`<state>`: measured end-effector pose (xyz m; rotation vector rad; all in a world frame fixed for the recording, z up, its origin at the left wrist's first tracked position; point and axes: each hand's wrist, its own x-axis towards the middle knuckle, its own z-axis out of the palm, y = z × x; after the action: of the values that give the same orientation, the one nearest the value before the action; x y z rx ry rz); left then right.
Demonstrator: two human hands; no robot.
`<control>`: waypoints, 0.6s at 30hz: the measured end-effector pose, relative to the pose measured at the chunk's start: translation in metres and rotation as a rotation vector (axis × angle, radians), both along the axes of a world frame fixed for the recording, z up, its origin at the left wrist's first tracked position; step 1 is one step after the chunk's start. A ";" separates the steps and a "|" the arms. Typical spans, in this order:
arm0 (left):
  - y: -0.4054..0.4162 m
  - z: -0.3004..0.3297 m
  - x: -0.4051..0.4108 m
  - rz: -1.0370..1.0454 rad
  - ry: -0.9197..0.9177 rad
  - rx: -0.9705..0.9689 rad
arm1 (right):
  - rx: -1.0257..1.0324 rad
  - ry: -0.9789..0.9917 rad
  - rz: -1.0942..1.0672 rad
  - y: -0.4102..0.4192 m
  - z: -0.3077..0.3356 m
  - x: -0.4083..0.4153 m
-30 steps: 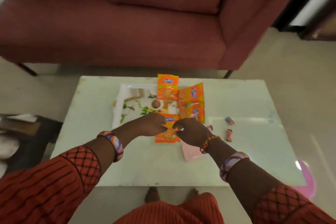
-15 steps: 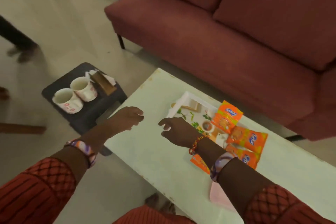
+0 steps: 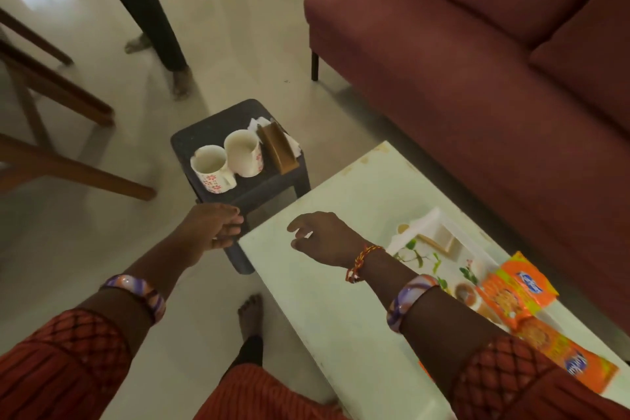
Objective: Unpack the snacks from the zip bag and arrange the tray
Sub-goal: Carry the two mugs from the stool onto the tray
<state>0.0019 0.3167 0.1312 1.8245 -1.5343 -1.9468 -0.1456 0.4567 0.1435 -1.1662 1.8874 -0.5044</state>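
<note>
Both hands empty, fingers loosely spread. Left hand [image 3: 214, 227] has moved off the bench [image 3: 341, 283], now over the near corner of the dark stool [image 3: 218, 133] just left of the bench; 0.5 s ago it was at the bench edge. Right hand [image 3: 324, 237] hovers over bare bench top, left of the tray [image 3: 433, 218], clear of the snacks since 1 s ago. Orange snack packets [image 3: 514, 293] lie on the tray's right end and on the bench beyond it. Two white mugs [image 3: 228, 162] and a brown holder [image 3: 278, 148] sit on the stool. View has swung left.
</note>
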 end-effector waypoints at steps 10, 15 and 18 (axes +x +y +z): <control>-0.110 -0.065 -0.037 0.280 -0.007 0.424 | 0.173 -0.250 -0.230 -0.158 -0.062 -0.002; -0.127 -0.088 -0.055 0.309 -0.028 0.586 | 0.204 -0.498 -0.550 -0.208 -0.099 -0.009; -0.128 -0.099 -0.058 0.367 -0.082 0.451 | 0.246 -0.543 -0.584 -0.223 -0.114 -0.010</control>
<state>-0.0559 0.1891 0.0320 2.1773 -0.7267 -2.1655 -0.1553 0.2338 0.0300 -0.2541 1.7146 -0.7845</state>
